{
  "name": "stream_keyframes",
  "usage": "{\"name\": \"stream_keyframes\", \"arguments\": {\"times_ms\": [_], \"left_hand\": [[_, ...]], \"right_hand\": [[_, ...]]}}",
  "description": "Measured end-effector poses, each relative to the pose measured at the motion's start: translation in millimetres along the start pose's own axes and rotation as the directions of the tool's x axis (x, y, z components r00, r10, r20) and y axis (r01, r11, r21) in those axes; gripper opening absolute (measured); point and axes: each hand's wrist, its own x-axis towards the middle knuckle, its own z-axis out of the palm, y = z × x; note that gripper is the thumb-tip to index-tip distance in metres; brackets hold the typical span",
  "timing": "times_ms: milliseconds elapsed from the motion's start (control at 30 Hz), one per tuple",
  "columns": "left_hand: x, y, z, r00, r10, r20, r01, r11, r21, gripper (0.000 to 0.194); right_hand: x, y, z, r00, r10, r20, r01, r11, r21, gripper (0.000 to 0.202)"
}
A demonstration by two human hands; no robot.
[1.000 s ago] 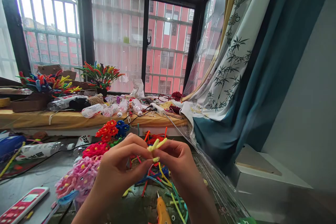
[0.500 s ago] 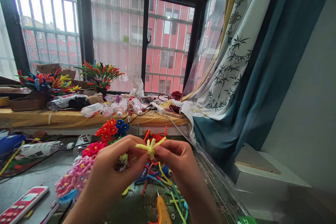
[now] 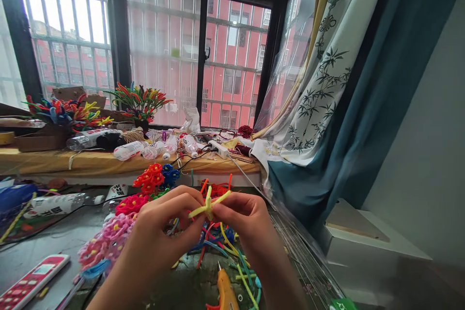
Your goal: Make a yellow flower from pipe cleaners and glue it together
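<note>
Between my two hands is a small yellow pipe cleaner piece (image 3: 208, 207), with several fuzzy ends spreading up and out to the sides. My left hand (image 3: 165, 225) pinches it from the left with thumb and fingers. From the right, my right hand (image 3: 242, 218) grips it between thumb and forefinger. Below the hands lie loose coloured pipe cleaners (image 3: 221, 240) on the table. An orange glue gun (image 3: 226, 290) rests beneath them, nozzle pointing up and away from me. Left of my left hand is a bunch of pink fuzzy flowers (image 3: 109, 242).
Red flowers (image 3: 148, 178) and blue flowers (image 3: 170, 176) stand behind my left hand. A red and white remote-like device (image 3: 34, 278) lies at lower left, near a plastic bottle (image 3: 60, 205). More bottles (image 3: 129, 150) and a power strip (image 3: 218, 149) lie on the sill. Thin wires (image 3: 301, 247) run along the right.
The yellow piece has turned slightly in my fingers, and one end now points more upright. Both hands stay in nearly the same place, still gripping it.
</note>
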Motion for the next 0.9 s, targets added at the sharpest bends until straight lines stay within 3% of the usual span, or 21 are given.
{"name": "stream_keyframes", "arguments": {"times_ms": [333,633,900], "left_hand": [[-1,0,0.9,0.999,-0.017,0.044,0.016,1.000,0.014,0.016],[2,-3,1.7,0.987,-0.043,0.153,0.040,0.999,0.028,0.016],[1,-7,0.3,0.960,-0.274,0.051,0.278,0.954,-0.111,0.020]], "right_hand": [[2,9,2,1.000,-0.018,-0.009,0.019,1.000,0.019,0.023],[3,-2,-3,0.995,0.001,0.097,0.014,0.987,-0.160,0.027],[0,-5,-5,0.989,-0.027,0.144,0.037,0.997,-0.072,0.032]]}}
